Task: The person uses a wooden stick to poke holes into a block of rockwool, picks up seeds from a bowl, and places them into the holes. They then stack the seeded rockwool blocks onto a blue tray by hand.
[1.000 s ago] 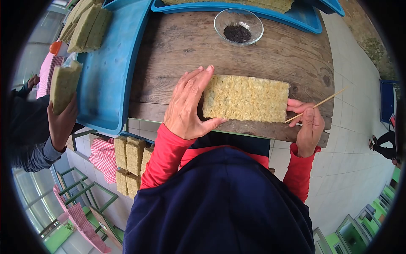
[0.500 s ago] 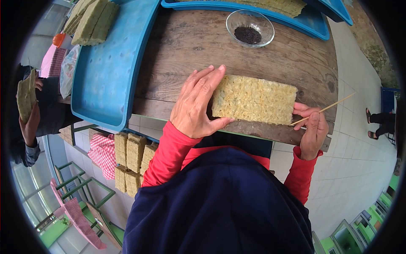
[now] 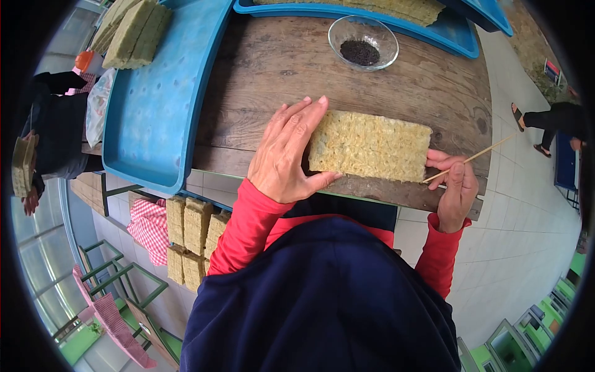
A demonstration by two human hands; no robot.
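A yellowish rockwool slab [image 3: 370,146] lies flat near the table's front edge. My left hand [image 3: 286,149] grips its left end, with the fingers along that side and the thumb at the near edge. My right hand [image 3: 455,181] is closed on a thin wooden skewer [image 3: 488,149], pinched between thumb and fingers. The skewer's lower tip is by the slab's near right corner, and some of my right fingers touch or nearly touch the slab's right end. Beyond the slab stands a glass bowl [image 3: 388,38] with small dark grains [image 3: 359,53] in it.
A blue tray [image 3: 152,118] with rockwool pieces [image 3: 137,37] is on the left; another blue tray [image 3: 297,8] lies at the back. Rockwool blocks [image 3: 197,223] and a checked cloth [image 3: 149,224] sit lower left. A person [image 3: 59,130] holds a slab at far left; another person walks at right.
My hands, slab and skewer hold almost the same pose. The person at far left has lowered their slab, and the person at right has come further into view.
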